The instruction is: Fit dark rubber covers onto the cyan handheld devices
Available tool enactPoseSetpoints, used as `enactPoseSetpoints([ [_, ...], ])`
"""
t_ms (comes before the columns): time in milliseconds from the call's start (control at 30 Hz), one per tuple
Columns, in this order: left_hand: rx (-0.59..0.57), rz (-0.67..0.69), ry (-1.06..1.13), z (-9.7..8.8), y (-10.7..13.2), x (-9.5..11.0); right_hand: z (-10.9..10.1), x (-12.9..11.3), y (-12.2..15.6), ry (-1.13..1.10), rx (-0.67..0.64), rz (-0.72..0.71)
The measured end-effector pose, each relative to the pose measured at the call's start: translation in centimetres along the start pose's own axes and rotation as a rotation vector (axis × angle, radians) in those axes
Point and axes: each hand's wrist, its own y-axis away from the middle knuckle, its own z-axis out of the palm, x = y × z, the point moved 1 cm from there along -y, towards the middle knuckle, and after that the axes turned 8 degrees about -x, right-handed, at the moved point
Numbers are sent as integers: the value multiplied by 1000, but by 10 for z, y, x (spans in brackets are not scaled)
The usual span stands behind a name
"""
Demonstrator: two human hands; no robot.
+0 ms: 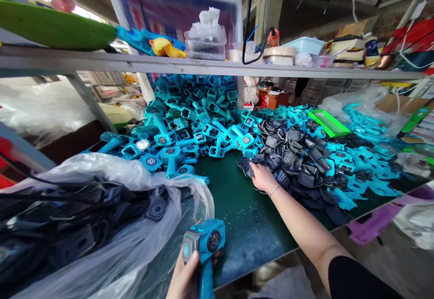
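My left hand (186, 272), at the bottom, is closed around a blue plastic housing (213, 229) with a handle. A round black emblem marks its side, and a dark grey square piece (191, 244) sits on its front, with my thumb against it. My right hand (263, 177) reaches to the left edge of a heap of black plastic parts (291, 152). Its fingers are closed at a black plastic part (244, 165); the thumb side is partly hidden. Many similar blue housings (203, 127) are piled behind, several with the same emblem.
Left of me lies a clear plastic bag (190, 190) full of black parts. Flat blue pieces (362, 168) and a bright green tray (328, 123) lie on the right of the dark green table (233, 204). A shelf (162, 65) crosses above, with a cable (249, 18) hanging down.
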Motion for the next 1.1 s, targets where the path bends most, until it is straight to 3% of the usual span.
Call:
enactPoseSetpoints([
  [67, 15, 75, 4, -1, 0, -4, 4, 0, 3, -2, -8, -23],
  [133, 16, 57, 68, 1, -1, -4, 4, 1, 4, -24, 10, -44],
  [267, 27, 31, 232, 9, 0, 5, -7, -2, 12, -127, 160, -89],
  [367, 124, -14, 343, 24, 2, 18, -18, -19, 35, -254, 254, -165],
  [433, 189, -71, 403, 38, 2, 26, -25, -41, 61, -402, 244, -306],
  [500, 183, -100, 417, 51, 0, 31, -31, -67, 90, -577, 225, -519],
  [567, 123, -129, 403, 61, -3, 31, -35, -91, 115, -645, 242, -679],
  [667, -10, -213, 409, 68, -6, 27, -36, -116, 135, -603, 281, -810],
  [767, -93, -259, 439, 71, -4, 22, -33, -125, 138, -537, 279, -877],
  [900, -85, -253, 465, 71, -3, 21, -32, -127, 135, -493, 196, -904],
  [1100, -59, -190, 470, 65, -5, 15, -31, -127, 136, -462, 182, -948],
])
